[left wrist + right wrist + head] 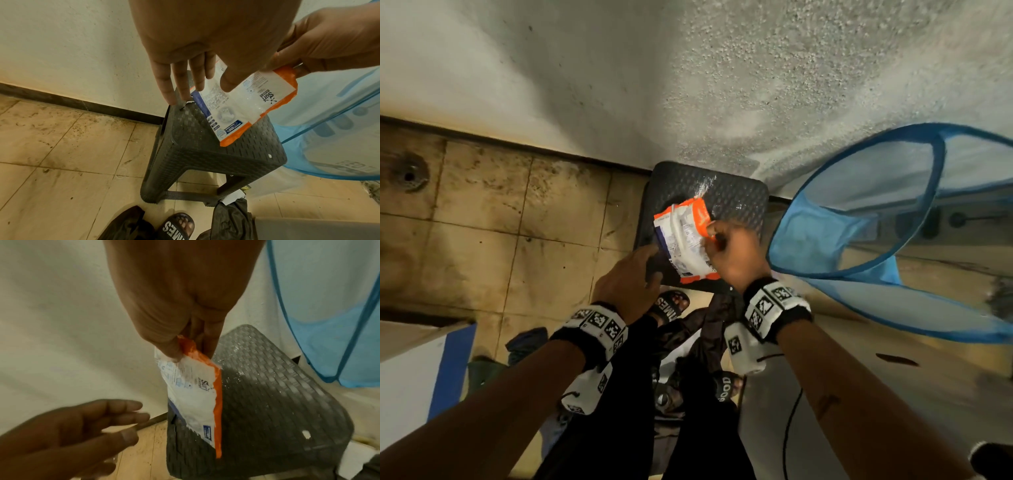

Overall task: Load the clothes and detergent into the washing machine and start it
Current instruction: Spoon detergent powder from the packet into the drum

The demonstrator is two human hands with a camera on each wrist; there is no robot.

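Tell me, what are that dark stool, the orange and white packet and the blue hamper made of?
The stool looks like moulded dark grey plastic, matt, stamped with a woven wicker pattern. The detergent packet held by the right hand seems thin printed plastic film: glossy, creased, with a torn orange edge. The hamper appears to be see-through blue mesh fabric on a stiff rim.

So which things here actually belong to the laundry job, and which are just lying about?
Part of the job:
- detergent packet, pinched at its orange edge by the right hand
- left hand, fingers straight beside the packet
- blue mesh laundry hamper

Lying about:
- dark woven stool under the packet, dusted with white powder
- floor drain
- black cable
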